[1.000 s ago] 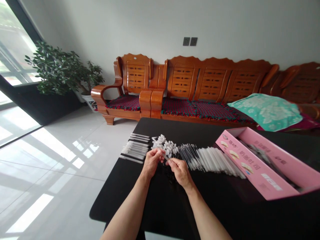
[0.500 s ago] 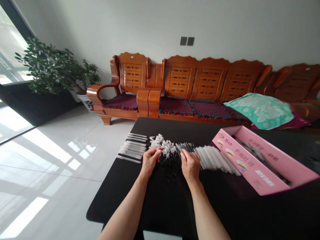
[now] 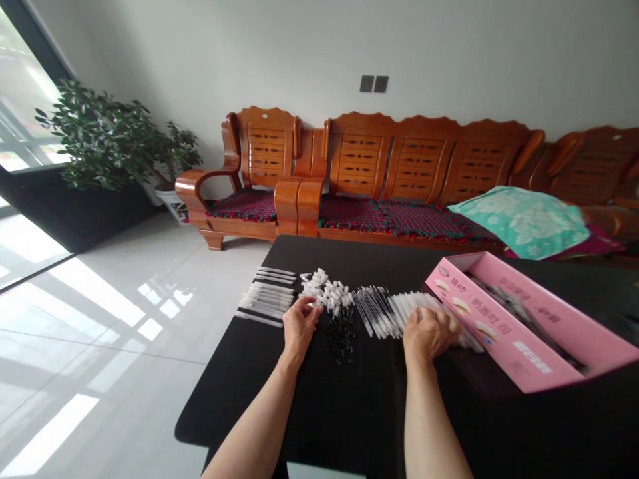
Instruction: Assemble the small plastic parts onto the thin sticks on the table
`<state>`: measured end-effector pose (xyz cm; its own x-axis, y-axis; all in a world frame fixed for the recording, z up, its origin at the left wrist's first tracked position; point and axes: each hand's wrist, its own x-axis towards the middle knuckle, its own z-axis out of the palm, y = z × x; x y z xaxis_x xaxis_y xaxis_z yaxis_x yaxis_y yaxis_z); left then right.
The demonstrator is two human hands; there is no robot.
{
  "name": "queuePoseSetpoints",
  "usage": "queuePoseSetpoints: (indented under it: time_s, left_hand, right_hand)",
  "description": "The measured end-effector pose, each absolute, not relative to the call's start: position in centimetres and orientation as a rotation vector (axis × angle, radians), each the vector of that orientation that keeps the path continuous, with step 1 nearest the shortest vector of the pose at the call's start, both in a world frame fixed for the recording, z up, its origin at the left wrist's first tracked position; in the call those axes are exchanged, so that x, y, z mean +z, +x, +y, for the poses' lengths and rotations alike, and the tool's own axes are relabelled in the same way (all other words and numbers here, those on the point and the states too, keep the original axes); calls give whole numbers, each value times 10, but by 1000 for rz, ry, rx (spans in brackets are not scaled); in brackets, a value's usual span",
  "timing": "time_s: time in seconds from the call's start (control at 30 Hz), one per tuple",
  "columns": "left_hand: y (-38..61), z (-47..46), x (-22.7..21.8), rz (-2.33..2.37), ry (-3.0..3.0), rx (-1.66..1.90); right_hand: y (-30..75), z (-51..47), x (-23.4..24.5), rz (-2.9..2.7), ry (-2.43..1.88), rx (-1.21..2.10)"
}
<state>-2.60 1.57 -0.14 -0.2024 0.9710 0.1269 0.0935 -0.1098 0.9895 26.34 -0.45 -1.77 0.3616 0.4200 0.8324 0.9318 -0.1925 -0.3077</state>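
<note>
Right hand (image 3: pixel 426 334) cupped on white plastic tubes (image 3: pixel 417 309) — hold unclear; left hand (image 3: pixel 299 326) open, apparently empty, just beside white caps (image 3: pixel 325 291) — tube row orderly.

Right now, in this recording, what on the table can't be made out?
Head view only:
Right hand: covers part of the white tubes, so any grip on them is hidden.
Pink box: its contents are blurred and shadowed by its wall.
Small black pieces: too small to show their shape.
</note>
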Motion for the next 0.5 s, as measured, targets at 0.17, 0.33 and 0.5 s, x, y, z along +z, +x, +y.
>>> queuePoseSetpoints:
  time_s: [0.17, 0.33, 0.5]
  left_hand:
    - [-26, 18, -4, 1402, 1196, 1399]
    - [-24, 20, -7, 1460, 1244, 1358]
    - [-23, 25, -13, 1497, 1309, 1330]
  right_hand:
    - [265, -1, -24, -1162, -1823, -743]
    - [259, -2, -22, -1149, -1779, -747]
    - [235, -5, -14, -1308, -1611, -650]
